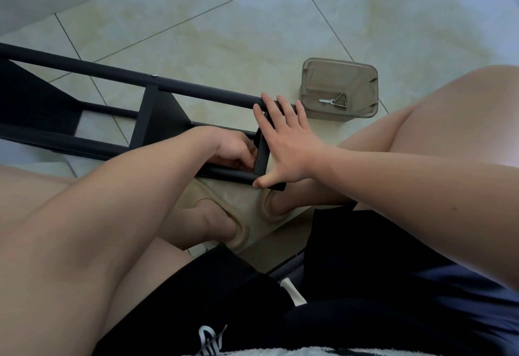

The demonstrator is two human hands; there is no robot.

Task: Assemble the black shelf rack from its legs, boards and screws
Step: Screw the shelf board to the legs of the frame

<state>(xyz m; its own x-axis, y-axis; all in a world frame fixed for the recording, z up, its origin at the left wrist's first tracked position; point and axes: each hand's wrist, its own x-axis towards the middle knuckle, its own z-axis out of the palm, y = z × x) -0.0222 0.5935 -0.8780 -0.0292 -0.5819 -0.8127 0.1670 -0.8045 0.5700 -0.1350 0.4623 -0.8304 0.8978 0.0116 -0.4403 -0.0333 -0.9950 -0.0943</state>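
Observation:
The black shelf rack (118, 80) lies on its side on the tiled floor, its round legs running from the left edge toward my knees. A black board (160, 122) stands between the legs, and a second board (263, 156) sits at the near end. My right hand (283, 145) lies flat with spread fingers against that end board, fingertips on the upper leg and thumb on the lower leg (233, 175). My left hand (234, 152) is curled inside the frame just left of the end board; what its fingers hold is hidden.
A small translucent plastic tub (362, 80) stands on the floor to the right of the rack, with a metal wrench and small hardware (334, 101) inside. My bare legs and beige slippers (252, 221) lie under and beside the rack's near end.

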